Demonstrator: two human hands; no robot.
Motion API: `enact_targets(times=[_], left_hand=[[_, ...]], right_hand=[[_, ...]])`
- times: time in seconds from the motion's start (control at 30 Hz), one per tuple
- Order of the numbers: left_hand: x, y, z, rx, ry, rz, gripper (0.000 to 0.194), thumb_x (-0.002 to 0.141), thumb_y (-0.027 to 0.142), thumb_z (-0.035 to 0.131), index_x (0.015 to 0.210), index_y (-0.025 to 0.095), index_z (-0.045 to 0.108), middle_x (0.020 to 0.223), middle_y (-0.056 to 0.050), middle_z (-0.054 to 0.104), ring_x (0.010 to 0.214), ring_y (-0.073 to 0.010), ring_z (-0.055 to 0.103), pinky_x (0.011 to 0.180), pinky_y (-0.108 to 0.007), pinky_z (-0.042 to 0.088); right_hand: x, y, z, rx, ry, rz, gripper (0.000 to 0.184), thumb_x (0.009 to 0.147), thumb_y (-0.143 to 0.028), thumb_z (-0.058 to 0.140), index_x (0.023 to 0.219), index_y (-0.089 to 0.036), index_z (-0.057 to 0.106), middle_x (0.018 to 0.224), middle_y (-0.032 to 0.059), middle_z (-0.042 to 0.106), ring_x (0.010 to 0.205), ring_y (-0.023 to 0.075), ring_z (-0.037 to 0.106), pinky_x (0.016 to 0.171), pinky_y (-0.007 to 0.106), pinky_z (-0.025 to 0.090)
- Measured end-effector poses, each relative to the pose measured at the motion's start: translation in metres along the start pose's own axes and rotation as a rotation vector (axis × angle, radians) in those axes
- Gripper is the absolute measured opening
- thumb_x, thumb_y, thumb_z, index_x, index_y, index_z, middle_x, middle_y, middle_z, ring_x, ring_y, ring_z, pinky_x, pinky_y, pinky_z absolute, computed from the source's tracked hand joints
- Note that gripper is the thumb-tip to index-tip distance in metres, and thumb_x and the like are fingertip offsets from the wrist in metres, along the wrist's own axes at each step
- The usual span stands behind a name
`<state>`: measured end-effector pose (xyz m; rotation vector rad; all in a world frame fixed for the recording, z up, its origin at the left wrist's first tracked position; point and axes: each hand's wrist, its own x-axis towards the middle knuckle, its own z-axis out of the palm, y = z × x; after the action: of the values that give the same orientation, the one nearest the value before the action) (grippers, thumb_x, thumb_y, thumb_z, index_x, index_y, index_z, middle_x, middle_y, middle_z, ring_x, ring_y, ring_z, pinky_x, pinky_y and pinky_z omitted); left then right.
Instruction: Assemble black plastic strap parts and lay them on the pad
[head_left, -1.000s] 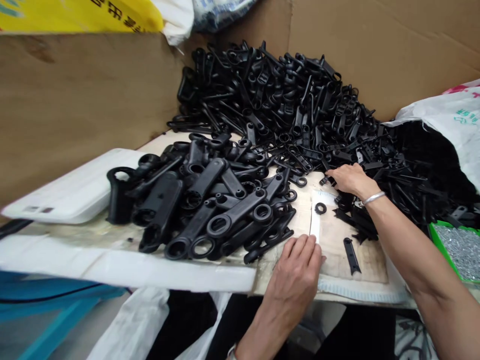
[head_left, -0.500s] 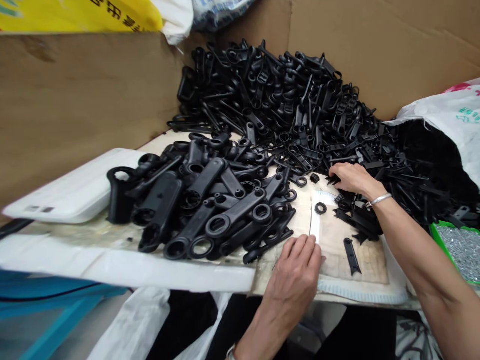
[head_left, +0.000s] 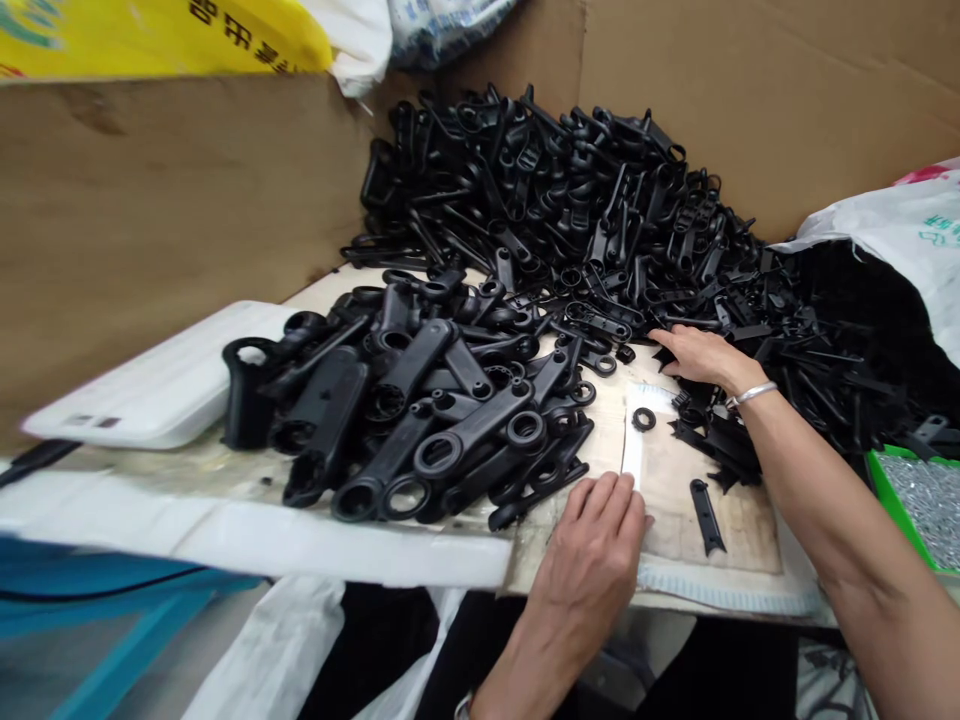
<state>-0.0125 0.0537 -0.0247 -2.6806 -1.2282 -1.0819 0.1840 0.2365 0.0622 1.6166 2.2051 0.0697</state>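
My left hand (head_left: 596, 540) rests at the front edge of the table with its fingers lying flat, holding nothing that I can see. My right hand (head_left: 701, 355) reaches to the near edge of the big heap of black plastic parts (head_left: 570, 190), thumb and index finger apart at the parts there. Below it lie a small black ring (head_left: 643, 419), a flat black strip with notched ends (head_left: 707, 517) and several dark strips (head_left: 724, 445) partly under my forearm. Left of my hands is a pile of black plastic arms with ringed ends (head_left: 472, 420).
A white flat device (head_left: 165, 385) with a cable stands at the left. At the right sits a green tray (head_left: 896, 510) of small metal pieces, near a white bag (head_left: 892, 225). Cardboard walls (head_left: 750, 90) enclose the back and left side.
My right hand has shifted slightly left and up along the heap's edge, its index finger stretching out more. My left hand stays in place. The camera view has moved a little.
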Motion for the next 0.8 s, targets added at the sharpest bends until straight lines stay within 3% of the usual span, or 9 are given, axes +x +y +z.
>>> enact_targets(times=[0.13, 0.27, 0.4, 0.6, 0.8], left_hand=[[0.000, 0.001, -0.001, -0.004, 0.001, 0.000, 0.011, 0.093, 0.011, 0.049, 0.096, 0.011, 0.060, 0.101, -0.012, 0.066, 0.097, -0.0252, 0.059, 0.088, -0.042, 0.046], [-0.002, 0.001, 0.001, -0.013, -0.025, -0.002, 0.010, 0.092, 0.011, 0.051, 0.097, 0.010, 0.060, 0.103, -0.012, 0.066, 0.099, -0.0261, 0.058, 0.091, -0.043, 0.044], [-0.002, 0.001, 0.002, -0.016, -0.026, -0.008, 0.011, 0.093, 0.012, 0.050, 0.096, 0.010, 0.060, 0.103, -0.012, 0.066, 0.097, -0.0253, 0.058, 0.091, -0.042, 0.045], [-0.002, 0.000, 0.001, -0.028, -0.034, -0.010, 0.012, 0.094, 0.012, 0.048, 0.095, 0.011, 0.060, 0.101, -0.012, 0.066, 0.097, -0.0252, 0.059, 0.089, -0.042, 0.046], [-0.001, 0.001, 0.001, 0.001, -0.011, -0.008, 0.011, 0.093, 0.012, 0.051, 0.097, 0.010, 0.060, 0.105, -0.012, 0.067, 0.099, -0.0256, 0.059, 0.092, -0.042, 0.045]], right_hand=[[-0.005, 0.001, 0.000, -0.005, 0.020, -0.025, 0.042, 0.089, -0.026, 0.053, 0.131, -0.029, 0.052, 0.121, 0.0094, 0.062, 0.112, 0.0274, 0.059, 0.080, 0.033, 0.045], [-0.002, -0.002, -0.002, -0.021, 0.016, -0.017, 0.053, 0.088, -0.025, 0.054, 0.140, -0.029, 0.043, 0.123, 0.0137, 0.061, 0.112, 0.0304, 0.059, 0.079, 0.036, 0.044], [0.005, -0.007, -0.004, -0.036, -0.005, -0.011, 0.050, 0.087, -0.023, 0.056, 0.136, -0.027, 0.050, 0.114, 0.0158, 0.065, 0.102, 0.0315, 0.063, 0.078, 0.038, 0.043], [-0.008, -0.005, 0.004, -0.032, 0.069, -0.079, 0.037, 0.092, -0.019, 0.048, 0.126, -0.027, 0.059, 0.112, 0.0104, 0.068, 0.104, 0.0247, 0.062, 0.078, 0.032, 0.036], [-0.018, -0.001, 0.017, -0.020, 0.167, -0.148, 0.039, 0.092, -0.010, 0.040, 0.120, -0.028, 0.061, 0.103, 0.0083, 0.064, 0.096, 0.0224, 0.059, 0.075, 0.033, 0.028]])
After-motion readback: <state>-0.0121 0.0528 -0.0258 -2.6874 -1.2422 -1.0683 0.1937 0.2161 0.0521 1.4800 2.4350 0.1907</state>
